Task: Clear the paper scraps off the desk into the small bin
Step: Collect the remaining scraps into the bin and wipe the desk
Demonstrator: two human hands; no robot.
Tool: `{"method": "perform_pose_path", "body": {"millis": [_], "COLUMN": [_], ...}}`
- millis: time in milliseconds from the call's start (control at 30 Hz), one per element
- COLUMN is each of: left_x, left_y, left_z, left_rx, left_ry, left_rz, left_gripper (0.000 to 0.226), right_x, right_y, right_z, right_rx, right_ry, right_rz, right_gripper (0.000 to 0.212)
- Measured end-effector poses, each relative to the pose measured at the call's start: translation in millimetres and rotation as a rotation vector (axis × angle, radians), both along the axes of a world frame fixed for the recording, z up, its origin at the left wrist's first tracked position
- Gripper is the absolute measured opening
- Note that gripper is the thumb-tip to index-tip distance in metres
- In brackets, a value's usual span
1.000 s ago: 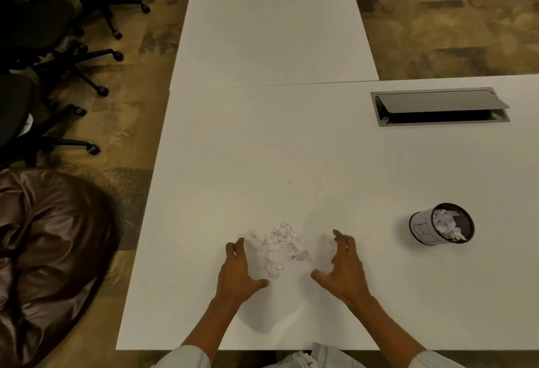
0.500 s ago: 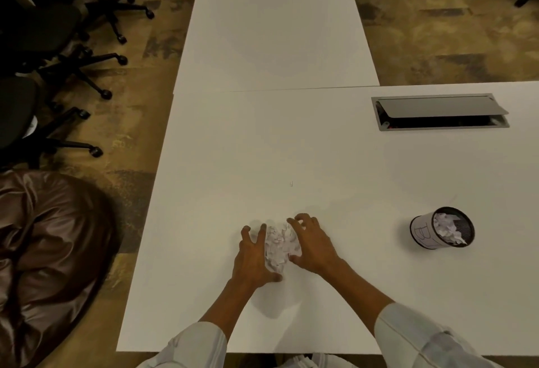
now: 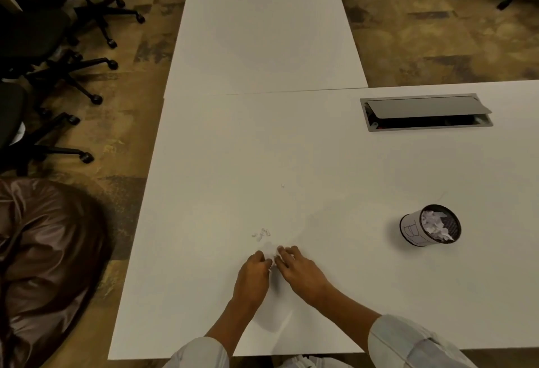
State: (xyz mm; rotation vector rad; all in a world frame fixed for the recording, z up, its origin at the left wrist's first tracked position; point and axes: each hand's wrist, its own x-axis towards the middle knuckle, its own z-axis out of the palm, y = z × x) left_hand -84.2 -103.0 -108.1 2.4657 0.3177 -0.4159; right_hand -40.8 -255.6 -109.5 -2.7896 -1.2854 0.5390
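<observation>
My left hand (image 3: 253, 276) and my right hand (image 3: 300, 270) are pressed together on the white desk (image 3: 320, 163), fingers curled around a small clump of white paper scraps (image 3: 272, 252) that peeks out between the fingertips. A few loose scraps (image 3: 261, 234) lie on the desk just beyond my hands. One tiny scrap (image 3: 282, 185) lies farther out. The small bin (image 3: 430, 226), a black mesh cup with a white label, stands to the right and holds crumpled paper.
A recessed cable box (image 3: 425, 112) with a half-open grey lid is set into the desk at the back right. A second white desk (image 3: 262, 32) adjoins behind. Black office chairs (image 3: 43, 55) and a brown beanbag (image 3: 38, 265) stand left of the desk.
My hands came together from either side of the scattered scraps, gathered most of them into a clump and drew back toward me, leaving a few scraps behind.
</observation>
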Motion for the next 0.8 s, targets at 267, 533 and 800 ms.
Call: {"method": "perform_pose_path", "body": {"millis": [267,533,800], "left_x": [22,72,141], "left_y": [-10,-73,-204], "left_z": [20,50,100], "left_rx": [-0.086,-0.225,-0.422], "left_ry": [-0.054,-0.181,-0.256], "left_rz": [0.16,0.01,-0.171], "left_gripper": [0.01,0.007,0.009], "right_x": [14,30,78], "right_y": [0,-84,-217], "right_z": [-4,52,107], "right_rx": [0.289,0.751,0.629], "right_ry": [0.173,0.169,-0.196], "right_rz": [-0.454,-1.19,-1.316], "right_gripper": [0.031,0.013,0.014]}}
